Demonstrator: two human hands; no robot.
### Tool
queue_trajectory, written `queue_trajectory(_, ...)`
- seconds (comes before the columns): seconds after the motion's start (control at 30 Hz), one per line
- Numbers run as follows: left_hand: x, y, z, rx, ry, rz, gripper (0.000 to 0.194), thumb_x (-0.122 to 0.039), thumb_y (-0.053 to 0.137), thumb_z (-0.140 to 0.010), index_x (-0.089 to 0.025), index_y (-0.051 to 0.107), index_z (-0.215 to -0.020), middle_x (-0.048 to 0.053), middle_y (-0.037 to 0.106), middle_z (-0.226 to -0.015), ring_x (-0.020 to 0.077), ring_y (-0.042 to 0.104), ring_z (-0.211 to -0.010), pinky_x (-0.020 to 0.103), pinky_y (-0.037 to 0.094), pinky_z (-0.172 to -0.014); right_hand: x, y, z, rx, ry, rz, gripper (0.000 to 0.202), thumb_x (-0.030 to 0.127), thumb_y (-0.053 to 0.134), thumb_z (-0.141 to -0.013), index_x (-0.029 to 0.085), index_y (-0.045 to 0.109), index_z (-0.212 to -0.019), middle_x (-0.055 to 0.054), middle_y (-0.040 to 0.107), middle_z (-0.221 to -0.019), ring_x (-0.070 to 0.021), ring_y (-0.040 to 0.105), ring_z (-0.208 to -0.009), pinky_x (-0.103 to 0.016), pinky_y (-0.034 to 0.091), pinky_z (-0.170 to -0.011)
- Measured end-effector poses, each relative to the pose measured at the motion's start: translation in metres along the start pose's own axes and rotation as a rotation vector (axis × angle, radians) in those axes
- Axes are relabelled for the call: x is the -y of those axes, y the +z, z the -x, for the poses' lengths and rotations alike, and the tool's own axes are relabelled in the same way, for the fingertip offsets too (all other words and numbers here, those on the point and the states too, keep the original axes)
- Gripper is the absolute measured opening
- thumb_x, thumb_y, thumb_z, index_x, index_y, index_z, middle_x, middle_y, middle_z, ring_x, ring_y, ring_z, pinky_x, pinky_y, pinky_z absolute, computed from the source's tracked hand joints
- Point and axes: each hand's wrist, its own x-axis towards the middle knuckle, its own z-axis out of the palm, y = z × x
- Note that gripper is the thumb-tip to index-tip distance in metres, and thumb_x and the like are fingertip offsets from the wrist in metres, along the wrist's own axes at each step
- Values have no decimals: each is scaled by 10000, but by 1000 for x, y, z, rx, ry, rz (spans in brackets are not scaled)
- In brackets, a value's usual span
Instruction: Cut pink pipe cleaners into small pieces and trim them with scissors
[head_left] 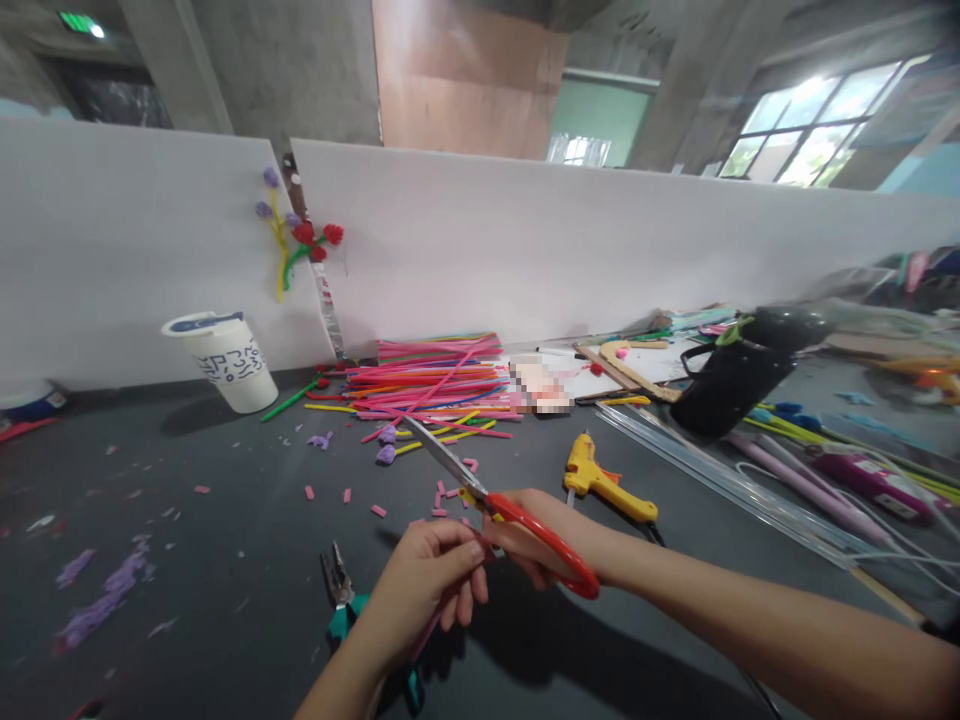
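Red-handled scissors (450, 460) are gripped in my right hand (536, 535), their blades pointing up and to the left. Close beside it, my left hand (435, 570) is closed in a pinch on a thin pink pipe cleaner (426, 636), part of which shows below the palm. My fingers hide the rest of it. Short pink cut pieces (440, 495) lie scattered on the dark table just beyond my hands. Under my left wrist are pliers (339, 585) with teal handles, partly covered.
A bundle of coloured pipe cleaners (427, 385) lies against the white partition (480, 250). A yellow glue gun (600, 480), clear glue sticks (712, 475) and a black bottle (735, 375) stand or lie rightward. At left are a white cup (236, 365) and purple scraps (112, 600).
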Motion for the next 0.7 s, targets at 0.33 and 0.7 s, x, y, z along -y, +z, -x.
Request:
queue_trajectory(0.33, 4, -1, 0, 59, -41, 62, 177, -273, 520, -720, -109, 552, -661, -2, 564, -462, 27, 426, -289, 111, 265, -269, -1, 1, 4, 18, -85, -10, 48, 166, 394, -640, 185, 430, -615, 91, 384, -385, -61, 395, -311, -133, 288, -299)
queue_trajectory(0.7, 4, -4, -4, 35, -40, 33, 187, -294, 547, -691, -117, 549, -631, -16, 558, -449, 24, 416, -277, 110, 246, -259, 0, -11, 5, -47, -58, 38, 118, 264, 435, -713, 187, 408, -627, 83, 375, -393, -74, 406, -325, -152, 292, -317)
